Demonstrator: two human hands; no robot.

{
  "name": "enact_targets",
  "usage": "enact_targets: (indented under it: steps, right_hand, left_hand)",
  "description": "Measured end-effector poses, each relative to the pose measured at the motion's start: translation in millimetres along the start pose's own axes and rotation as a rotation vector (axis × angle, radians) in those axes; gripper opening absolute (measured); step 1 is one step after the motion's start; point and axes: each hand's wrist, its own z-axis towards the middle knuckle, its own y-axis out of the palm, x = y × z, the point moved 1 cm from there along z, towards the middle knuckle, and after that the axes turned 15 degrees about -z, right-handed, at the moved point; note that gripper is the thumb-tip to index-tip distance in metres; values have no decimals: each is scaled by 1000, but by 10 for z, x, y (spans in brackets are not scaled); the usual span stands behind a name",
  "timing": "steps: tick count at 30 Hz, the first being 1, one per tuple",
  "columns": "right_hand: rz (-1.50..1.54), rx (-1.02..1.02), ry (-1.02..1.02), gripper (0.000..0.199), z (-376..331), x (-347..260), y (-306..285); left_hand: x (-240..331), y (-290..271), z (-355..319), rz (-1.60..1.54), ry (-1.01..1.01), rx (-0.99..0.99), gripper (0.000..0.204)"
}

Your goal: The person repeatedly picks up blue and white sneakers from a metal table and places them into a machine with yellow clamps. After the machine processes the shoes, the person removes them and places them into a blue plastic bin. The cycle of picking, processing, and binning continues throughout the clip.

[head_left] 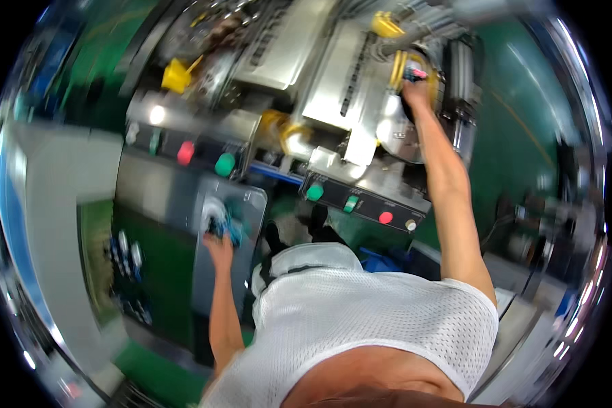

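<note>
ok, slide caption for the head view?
Left hand at a grey tray, right hand extended over the machine.

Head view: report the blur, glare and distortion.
Head view: motion blur smears the left grip and right grip; in the same view, glare whitens parts of the metal machine, fisheye distortion bows the pale panel at left, while the white mesh shirt looks sharper.
</note>
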Motion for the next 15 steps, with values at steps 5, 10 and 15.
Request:
enact_targets:
  steps: [5,10,15]
  right_hand:
    - [195,237,-290,62,-1052,-595,-457]
    - [85,241,-643,77,-3712,-1755,-244]
    - [-432,72,-713,102,-4162,-1423,908]
  left_hand:
    - [-602,595,224,-24,65,143,56]
    - [-592,355,191,-171,68,-22,74]
    - [-778,-1343,703,64,176,-206,53]
